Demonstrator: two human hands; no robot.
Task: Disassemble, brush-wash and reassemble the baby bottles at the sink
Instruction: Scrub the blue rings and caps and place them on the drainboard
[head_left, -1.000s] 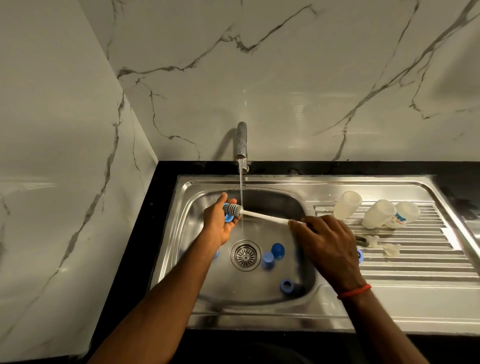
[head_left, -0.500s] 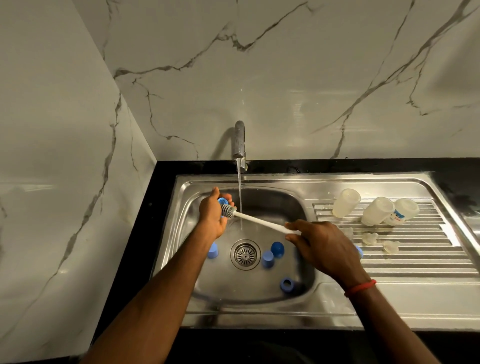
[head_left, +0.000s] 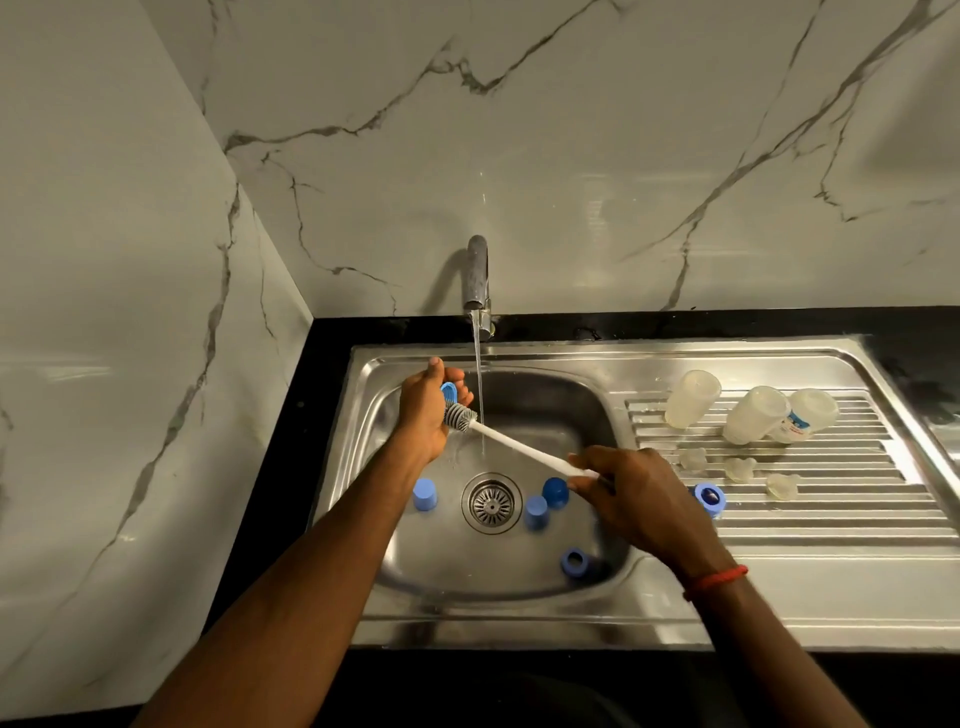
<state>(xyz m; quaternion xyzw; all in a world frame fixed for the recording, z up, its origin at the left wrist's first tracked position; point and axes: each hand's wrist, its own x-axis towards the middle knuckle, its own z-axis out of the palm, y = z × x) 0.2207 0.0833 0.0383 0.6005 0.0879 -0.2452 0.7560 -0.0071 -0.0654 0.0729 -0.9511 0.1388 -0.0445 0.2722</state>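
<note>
**Scrubbing a blue ring beside the running tap**

Gripping a blue ring (head_left: 448, 391) in the left hand (head_left: 423, 410), fingers curled round it, above the back left of the sink (head_left: 545, 358) bowl and just left of the falling water (head_left: 479, 384). Pressing the grey head of a brush (head_left: 460, 417) against that ring, white handle slanting down to the right. Pinching the handle's far end in the right hand (head_left: 639, 499), over the bowl's right side, with a red band (head_left: 716, 581) on the wrist. Pouring from the tap (head_left: 478, 275) straight down, landing just behind the drain (head_left: 491, 502).

Lying on the bowl's floor: three blue caps (head_left: 425, 493), one left of the drain and two close together just right of it, plus a second ring (head_left: 574, 561) near the front right corner. Sitting at the left edge of the draining board (head_left: 831, 519), beside the right hand: a third ring (head_left: 709, 499). Resting further back on the ridges: three clear bottles (head_left: 692, 397), the two on the right touching. Spread in a row in front of them: three clear teats (head_left: 740, 469).
</note>
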